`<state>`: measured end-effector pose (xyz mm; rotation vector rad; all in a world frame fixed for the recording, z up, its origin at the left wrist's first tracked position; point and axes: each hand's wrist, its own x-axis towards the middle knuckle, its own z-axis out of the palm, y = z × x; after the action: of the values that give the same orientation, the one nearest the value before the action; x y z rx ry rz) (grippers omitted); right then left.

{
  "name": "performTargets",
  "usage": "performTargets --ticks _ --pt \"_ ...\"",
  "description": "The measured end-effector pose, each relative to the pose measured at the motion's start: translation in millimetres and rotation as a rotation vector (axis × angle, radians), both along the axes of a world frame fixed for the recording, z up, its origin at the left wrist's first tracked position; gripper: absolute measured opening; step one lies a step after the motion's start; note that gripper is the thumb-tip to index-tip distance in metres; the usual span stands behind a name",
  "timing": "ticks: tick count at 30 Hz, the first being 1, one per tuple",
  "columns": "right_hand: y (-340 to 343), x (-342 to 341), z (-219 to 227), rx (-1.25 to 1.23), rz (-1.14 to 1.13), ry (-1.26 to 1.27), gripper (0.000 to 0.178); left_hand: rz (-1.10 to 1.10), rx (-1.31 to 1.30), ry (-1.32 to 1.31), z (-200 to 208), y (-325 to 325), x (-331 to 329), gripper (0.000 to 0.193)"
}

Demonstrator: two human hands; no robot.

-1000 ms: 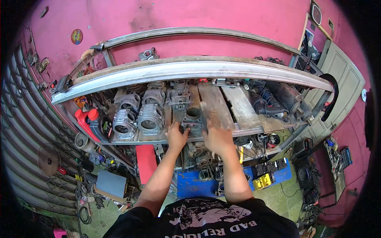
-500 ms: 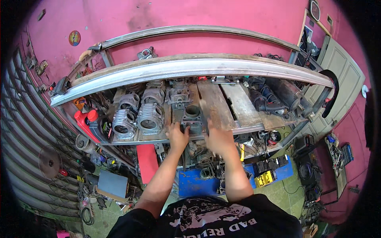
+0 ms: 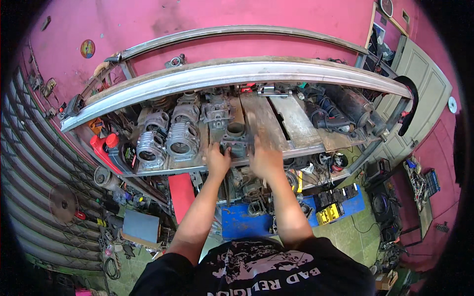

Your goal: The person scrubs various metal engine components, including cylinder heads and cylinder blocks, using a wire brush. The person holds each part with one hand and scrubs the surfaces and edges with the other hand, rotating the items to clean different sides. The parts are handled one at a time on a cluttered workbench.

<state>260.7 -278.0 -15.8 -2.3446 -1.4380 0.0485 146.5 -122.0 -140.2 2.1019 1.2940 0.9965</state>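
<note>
An engine cylinder block (image 3: 235,150) with a round bore at the top and fins on its near face stands at the shelf's front edge. My left hand (image 3: 217,160) grips its left side, thumb against the fins. At the block's right side is my right hand (image 3: 266,162), its fingers smeared by motion. It is closed on a dark, narrow, flat tool (image 3: 251,143) that runs along the block; its exact kind is too blurred to tell. Left of the block, several grey finned cylinder blocks (image 3: 182,140) stand in rows, with a cylinder head (image 3: 216,112) behind.
A silver metal beam (image 3: 237,74) crosses above the work shelf. A dark bottle with a red cap (image 3: 113,141) stands at the left end. Dark tubular parts (image 3: 331,116) lie at the right. Below are more engine parts and a blue board (image 3: 242,222).
The whole view has shifted slightly, so the shelf sits a little higher. My right hand and its tool have moved slightly along the block's right side; my left hand keeps its grip.
</note>
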Motion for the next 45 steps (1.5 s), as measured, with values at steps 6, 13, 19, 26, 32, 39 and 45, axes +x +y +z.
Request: performTargets --ticks 6,13,19,26,32,39,45 --pt "-47.0 -34.6 -35.5 0.121 0.037 -0.276 0.071 0.101 0.191 0.009 -2.7 -3.0 -0.3 0.034" --pt "7.4 45.7 -48.7 0.083 -0.052 0.488 0.066 0.046 0.141 0.019 10.5 -11.5 12.3 0.036" --pt "-88.4 37.3 -165.6 0.439 0.126 0.806 0.059 0.033 0.166 0.018 8.8 -2.3 -2.7 0.036" --pt "-168.3 34.1 -165.3 0.398 0.129 0.834 0.060 0.032 0.545 -0.001 9.4 -13.9 -23.1 0.086" --pt "-172.2 33.6 -154.7 0.336 0.052 0.879 0.059 -0.180 0.578 0.403 26.1 -27.3 -16.4 0.100" --pt "-163.4 28.0 -137.4 0.348 0.159 0.188 0.068 -0.369 0.699 0.305 31.3 -17.4 -52.6 0.094" --pt "-89.4 8.3 -130.4 0.542 0.089 -0.098 0.073 -0.304 0.412 0.010 64.0 -7.2 -66.2 0.082"
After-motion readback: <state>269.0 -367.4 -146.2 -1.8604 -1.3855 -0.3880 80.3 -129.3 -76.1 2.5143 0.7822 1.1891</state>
